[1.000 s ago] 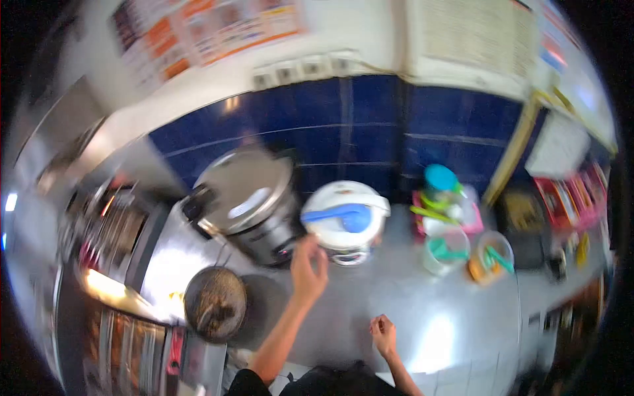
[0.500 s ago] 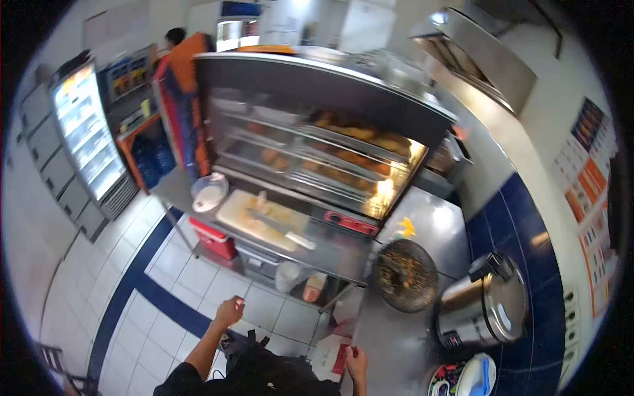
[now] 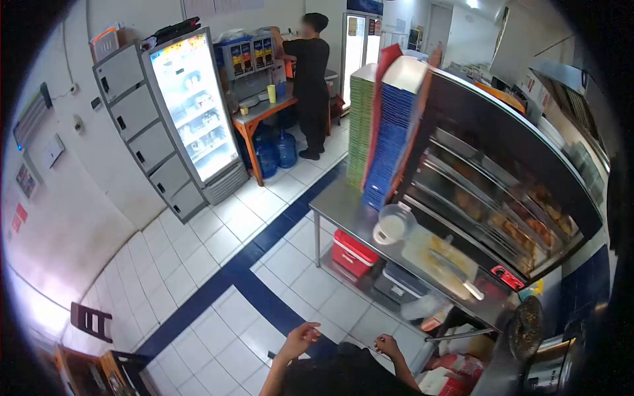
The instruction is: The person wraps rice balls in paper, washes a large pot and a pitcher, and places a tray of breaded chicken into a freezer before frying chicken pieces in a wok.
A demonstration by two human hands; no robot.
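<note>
My left hand (image 3: pixel 300 340) is held in front of my body over the tiled floor, its fingers loosely bent and apart, with nothing in it. To its right, my right hand (image 3: pixel 387 346) hovers with half-curled fingers, and I see no object in it. Both hands are away from the steel table (image 3: pixel 343 210). On that table lies a cutting board (image 3: pixel 422 254) with a white-handled knife (image 3: pixel 456 272) across it. Beside the board stands a pale round container (image 3: pixel 391 228).
A heated display case (image 3: pixel 489 178) with food stands on the table, beside stacked green (image 3: pixel 360 125) and blue trays (image 3: pixel 393 125). Below are a red cooler (image 3: pixel 354 256) and a grey bin (image 3: pixel 398 284). A lit fridge (image 3: pixel 195 109) and lockers (image 3: pixel 139 132) line the left wall. A person (image 3: pixel 314 86) faces a counter.
My view has swung left, away from the right-hand counter and its steel pot. My right hand has left the red and white item by the counter. My left hand's fingers have loosened.
</note>
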